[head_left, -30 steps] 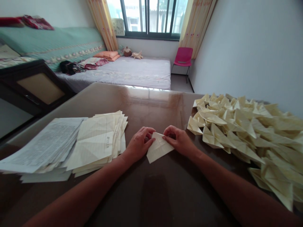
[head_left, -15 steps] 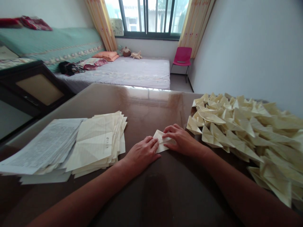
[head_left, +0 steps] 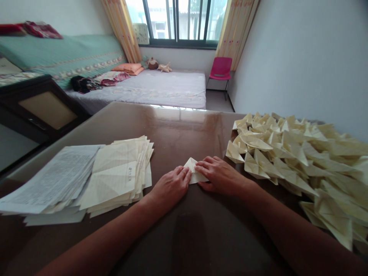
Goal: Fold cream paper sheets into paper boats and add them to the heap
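A small cream sheet of folded paper (head_left: 195, 177), with a pointed top and a crease down its middle, lies on the table between my hands. On its left edge rest the fingertips of my left hand (head_left: 176, 181), fingers close together and bent. My right hand (head_left: 220, 173) presses its fingertips onto the right half, its thumb tucked low by the bottom edge. Both hands hold the paper against the tabletop and cover parts of it. Nearest to my right arm spreads a large heap of folded paper boats (head_left: 283, 153).
A stack of creased cream sheets (head_left: 116, 168) and a stack of printed white pages (head_left: 54, 176) overlap at the left. The shiny brown table (head_left: 172, 134) ends before a bed (head_left: 172, 86). A pink chair (head_left: 220, 69) stands beyond, right of the bed.
My right hand's fingers have shifted slightly left and lie flatter on the paper, and its thumb has dropped lower. My left hand has barely moved. The stacks and heap stay put.
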### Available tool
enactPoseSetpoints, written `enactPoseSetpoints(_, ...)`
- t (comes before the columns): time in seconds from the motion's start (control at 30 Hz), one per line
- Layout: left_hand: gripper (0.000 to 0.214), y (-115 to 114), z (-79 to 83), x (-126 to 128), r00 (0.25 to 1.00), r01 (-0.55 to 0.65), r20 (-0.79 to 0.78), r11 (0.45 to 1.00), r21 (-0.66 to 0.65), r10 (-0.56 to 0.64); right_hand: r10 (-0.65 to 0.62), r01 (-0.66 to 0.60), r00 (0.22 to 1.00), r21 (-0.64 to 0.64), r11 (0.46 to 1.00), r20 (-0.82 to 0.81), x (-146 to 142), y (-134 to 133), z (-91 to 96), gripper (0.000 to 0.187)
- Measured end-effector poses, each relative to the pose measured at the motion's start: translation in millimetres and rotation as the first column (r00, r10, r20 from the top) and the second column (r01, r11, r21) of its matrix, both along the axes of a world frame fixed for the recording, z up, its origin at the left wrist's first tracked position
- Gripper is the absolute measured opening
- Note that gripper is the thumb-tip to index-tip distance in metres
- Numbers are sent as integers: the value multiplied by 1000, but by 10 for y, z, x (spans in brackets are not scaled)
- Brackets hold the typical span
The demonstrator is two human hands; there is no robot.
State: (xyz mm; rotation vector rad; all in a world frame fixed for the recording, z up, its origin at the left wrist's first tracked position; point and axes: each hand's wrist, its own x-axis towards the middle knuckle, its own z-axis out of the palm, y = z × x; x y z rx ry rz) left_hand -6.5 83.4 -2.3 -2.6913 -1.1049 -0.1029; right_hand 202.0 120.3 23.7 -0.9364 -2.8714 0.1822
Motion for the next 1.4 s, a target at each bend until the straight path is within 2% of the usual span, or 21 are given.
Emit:
enactPoseSetpoints(0.1,27,27,-19,-44,996,18,85,1000,-18,-16,21,-21,1000,-7,1000,-4,17,7,10,35)
enactPoseSetpoints(0.23,35,51,-12,-98,988,25,152,997,-67,-14,29,-31,999,-48,998,-35,44,26,-16,33)
enactPoseSetpoints(0.5,25,60,56,-98,992,55,121,995,-83,-44,16,-18,1000,-45,999,-26,34,14,-10,31)
enactPoseSetpoints(0.7,18,48,102,-106,989,55,142,988,-146,-34,21,-24,999,-70,997,-32,54,31,25,34)
enactPoseSetpoints(0.9,15,65,78,-122,986,77,159,987,-144,-54,0,-6,998,-85,996,-65,61,41,12,37)
enactPoseSetpoints(1.0,14,69,67,-121,985,79,165,988,-130,-57,-30,27,998,-49,998,-51,29,12,15,40)
enactPoseSetpoints(1.13,14,60,59,-111,984,43,176,989,-143,-17,-25,25,1000,-23,999,-5,-8,-13,-10,29)
enactPoseSetpoints(1.27,15,58,68,-103,981,-2,193,988,-153,32,19,-24,998,-77,997,-64,32,47,-75,28)
enactPoseSetpoints(1.4,19,100,79,-137,957,-28,272,969,-247,97,9,-56,976,-208,977,-219,125,149,-108,27)
